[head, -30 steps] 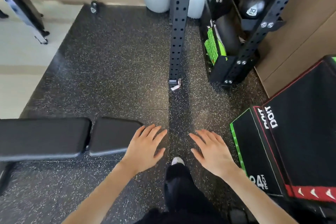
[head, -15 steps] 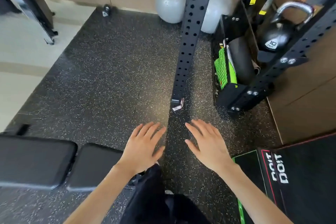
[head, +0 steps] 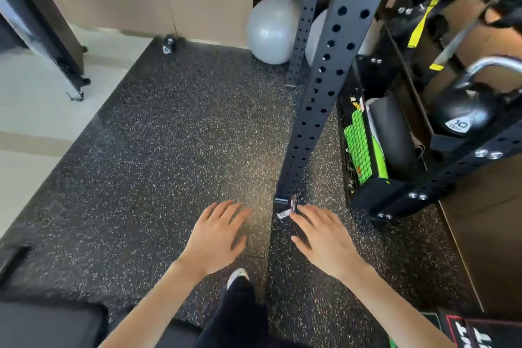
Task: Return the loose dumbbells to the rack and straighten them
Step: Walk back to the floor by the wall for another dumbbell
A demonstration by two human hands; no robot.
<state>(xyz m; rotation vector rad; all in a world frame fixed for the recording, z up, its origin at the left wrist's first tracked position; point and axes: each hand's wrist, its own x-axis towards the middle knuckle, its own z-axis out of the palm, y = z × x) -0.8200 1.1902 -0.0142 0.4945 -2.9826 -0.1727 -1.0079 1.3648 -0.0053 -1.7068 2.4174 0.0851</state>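
Note:
A small dark dumbbell (head: pixel 169 45) lies on the far edge of the speckled rubber floor, near the wall. My left hand (head: pixel 216 237) and my right hand (head: pixel 322 237) hover palms down in front of me, fingers spread, holding nothing. The black storage rack (head: pixel 440 175) stands at the right, with a 10 kettlebell (head: pixel 463 113) on a shelf. No dumbbell shelf shows in this view.
A perforated black upright (head: pixel 319 87) rises just ahead of my right hand, a torn tag (head: pixel 286 210) at its foot. Two grey exercise balls (head: pixel 271 28) sit behind it. A black bench pad (head: pixel 50 328) lies at lower left, a plyo box (head: pixel 485 333) at lower right.
I have walked forward: the bench and plyo box slid down towards the frame's bottom, the upright and rack came closer. Both hands stayed open and spread.

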